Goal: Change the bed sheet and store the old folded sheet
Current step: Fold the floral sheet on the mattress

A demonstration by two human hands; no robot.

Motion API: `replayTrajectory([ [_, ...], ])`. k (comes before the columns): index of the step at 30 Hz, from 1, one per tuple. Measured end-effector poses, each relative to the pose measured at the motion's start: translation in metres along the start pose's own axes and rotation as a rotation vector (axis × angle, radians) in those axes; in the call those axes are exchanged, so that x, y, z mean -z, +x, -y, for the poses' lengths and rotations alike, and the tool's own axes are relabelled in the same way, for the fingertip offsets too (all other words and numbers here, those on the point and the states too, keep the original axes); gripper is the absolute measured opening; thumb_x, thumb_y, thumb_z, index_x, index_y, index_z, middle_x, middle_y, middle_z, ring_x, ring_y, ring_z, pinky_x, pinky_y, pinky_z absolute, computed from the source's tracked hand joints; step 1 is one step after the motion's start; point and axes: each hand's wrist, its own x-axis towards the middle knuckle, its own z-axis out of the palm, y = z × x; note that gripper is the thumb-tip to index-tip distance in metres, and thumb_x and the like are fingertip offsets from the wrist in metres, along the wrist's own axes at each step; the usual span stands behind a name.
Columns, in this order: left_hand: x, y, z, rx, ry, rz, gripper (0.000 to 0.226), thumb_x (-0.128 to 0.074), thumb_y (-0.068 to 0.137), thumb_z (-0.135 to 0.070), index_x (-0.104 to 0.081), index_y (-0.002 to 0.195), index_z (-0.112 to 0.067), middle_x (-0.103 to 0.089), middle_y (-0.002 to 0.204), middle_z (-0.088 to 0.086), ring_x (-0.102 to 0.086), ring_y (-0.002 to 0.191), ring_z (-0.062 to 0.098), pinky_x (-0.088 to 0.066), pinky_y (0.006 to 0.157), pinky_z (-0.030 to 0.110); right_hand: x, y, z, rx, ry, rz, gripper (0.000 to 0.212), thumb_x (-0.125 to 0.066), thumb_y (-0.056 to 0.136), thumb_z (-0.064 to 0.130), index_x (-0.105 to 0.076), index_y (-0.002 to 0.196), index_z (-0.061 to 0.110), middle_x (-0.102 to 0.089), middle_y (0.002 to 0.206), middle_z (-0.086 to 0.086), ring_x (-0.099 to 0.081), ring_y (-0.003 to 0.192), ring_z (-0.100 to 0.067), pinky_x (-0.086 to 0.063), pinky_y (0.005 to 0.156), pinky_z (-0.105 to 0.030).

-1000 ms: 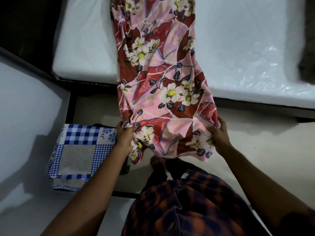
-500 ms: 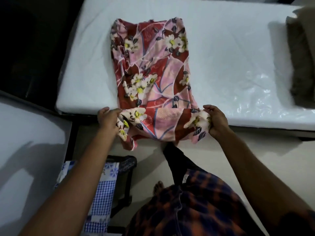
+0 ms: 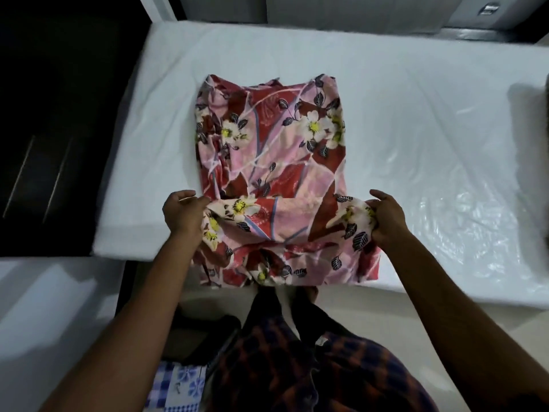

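View from a head-worn camera, looking down at a bed with a bare white mattress [image 3: 416,120] whose plastic covering shines on the right. A floral sheet [image 3: 269,138] in pink, red and white, already folded into a long narrow strip, lies across the mattress, its near end hanging slightly over the edge closest to the person. The left hand [image 3: 182,214] pinches the sheet's near left corner between thumb and fingers; the right hand [image 3: 386,218] has its fingers closed around the bunched near right corner. Both corners are lifted just off the mattress, so the near edge forms a raised band between the hands. This looks like the folding step for the old sheet: the next move would likely be to carry these corners away from the body and lay them evenly on the far end, keeping the side edges aligned. At the bottom left, beside the person's checked clothing, a blue-and-white patterned cloth [image 3: 178,385] is partly visible, possibly the replacement sheet.
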Motion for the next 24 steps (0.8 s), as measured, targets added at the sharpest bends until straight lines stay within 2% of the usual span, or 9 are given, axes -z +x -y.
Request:
replayTrajectory([
  [2, -0.019, 0.027, -0.032, 0.090, -0.139, 0.059, 0.029, -0.082, 0.069, 0.005, -0.065, 0.080, -0.016, -0.068, 0.077, 0.015, -0.066, 0.067, 0.027, -0.056, 0.063, 0.036, -0.026, 0.025, 0.030, -0.033, 0.031, 0.016, 0.029, -0.043, 0.094, -0.002, -0.064, 0.099, 0.018, -0.062, 0.064, -0.002, -0.060, 0.056, -0.016, -0.057, 0.062, -0.029],
  [5, -0.057, 0.093, -0.088, 0.018, -0.138, 0.086, 0.028, -0.081, 0.068, 0.004, -0.063, 0.071, -0.017, -0.063, 0.066, 0.008, -0.058, 0.060, 0.021, -0.052, 0.062, 0.034, -0.087, 0.076, 0.086, -0.037, 0.083, 0.035, 0.019, -0.049, 0.094, 0.006, -0.063, 0.088, 0.017, -0.061, 0.059, -0.003, -0.061, 0.055, -0.018, -0.058, 0.058, -0.029],
  [8, -0.101, 0.163, -0.149, -0.067, -0.099, 0.237, 0.012, -0.070, 0.084, -0.014, -0.063, 0.079, -0.022, -0.066, 0.082, 0.000, -0.063, 0.072, 0.016, -0.055, 0.077, 0.032, -0.151, 0.126, 0.145, -0.028, 0.222, 0.088, 0.026, -0.048, 0.100, 0.015, -0.056, 0.075, 0.010, -0.061, 0.062, -0.009, -0.062, 0.056, -0.022, -0.053, 0.051, -0.025],
  [10, -0.130, 0.211, -0.175, -0.072, -0.016, 0.333, 0.016, -0.064, 0.087, -0.039, -0.064, 0.090, -0.023, -0.070, 0.101, 0.003, -0.069, 0.089, 0.020, -0.058, 0.083, 0.037, -0.188, 0.161, 0.176, -0.086, 0.335, 0.253, 0.042, -0.040, 0.103, 0.034, -0.061, 0.088, 0.001, -0.066, 0.082, -0.018, -0.066, 0.070, -0.027, -0.056, 0.059, -0.030],
  [13, -0.149, 0.266, -0.176, -0.133, 0.078, 0.185, 0.034, -0.066, 0.073, -0.060, -0.063, 0.086, -0.028, -0.071, 0.103, 0.001, -0.070, 0.091, 0.024, -0.061, 0.079, 0.045, -0.216, 0.197, 0.182, -0.021, 0.035, 0.244, 0.056, -0.042, 0.097, 0.059, -0.050, 0.126, 0.012, -0.066, 0.097, -0.014, -0.066, 0.066, -0.023, -0.051, 0.066, -0.032],
  [16, -0.152, 0.285, -0.137, -0.304, 0.237, 0.095, 0.031, -0.058, 0.072, -0.053, -0.068, 0.089, -0.028, -0.074, 0.096, 0.000, -0.070, 0.090, 0.025, -0.060, 0.080, 0.043, -0.213, 0.198, 0.122, 0.220, -0.261, 0.058, 0.044, -0.058, 0.094, 0.039, -0.051, 0.132, 0.018, -0.069, 0.078, -0.002, -0.062, 0.058, -0.015, -0.045, 0.054, -0.023],
  [19, -0.147, 0.236, -0.084, -0.388, 0.453, 0.312, 0.017, -0.058, 0.089, -0.029, -0.071, 0.098, -0.023, -0.072, 0.097, 0.000, -0.067, 0.091, 0.023, -0.055, 0.080, 0.033, -0.190, 0.187, 0.043, 0.459, -0.619, -0.034, 0.033, -0.056, 0.087, 0.012, -0.067, 0.113, 0.028, -0.073, 0.092, 0.004, -0.067, 0.074, -0.015, -0.051, 0.061, -0.029],
  [22, -0.147, 0.211, -0.040, -0.611, 0.631, 0.646, 0.017, -0.068, 0.091, -0.011, -0.068, 0.106, -0.019, -0.068, 0.102, 0.001, -0.065, 0.093, 0.021, -0.054, 0.078, 0.034, -0.193, 0.173, 0.010, 0.501, -0.820, -0.078, 0.033, -0.055, 0.090, 0.010, -0.069, 0.115, 0.026, -0.073, 0.107, 0.001, -0.067, 0.088, -0.015, -0.051, 0.070, -0.026],
  [24, -0.154, 0.217, -0.029, -0.798, 0.753, 0.690, 0.028, -0.074, 0.086, -0.016, -0.069, 0.114, -0.015, -0.067, 0.114, 0.006, -0.063, 0.103, 0.023, -0.056, 0.085, 0.042, -0.204, 0.178, 0.007, 0.594, -0.898, -0.043, 0.028, -0.059, 0.092, 0.012, -0.068, 0.117, 0.019, -0.071, 0.112, -0.003, -0.062, 0.095, -0.015, -0.050, 0.076, -0.026],
])
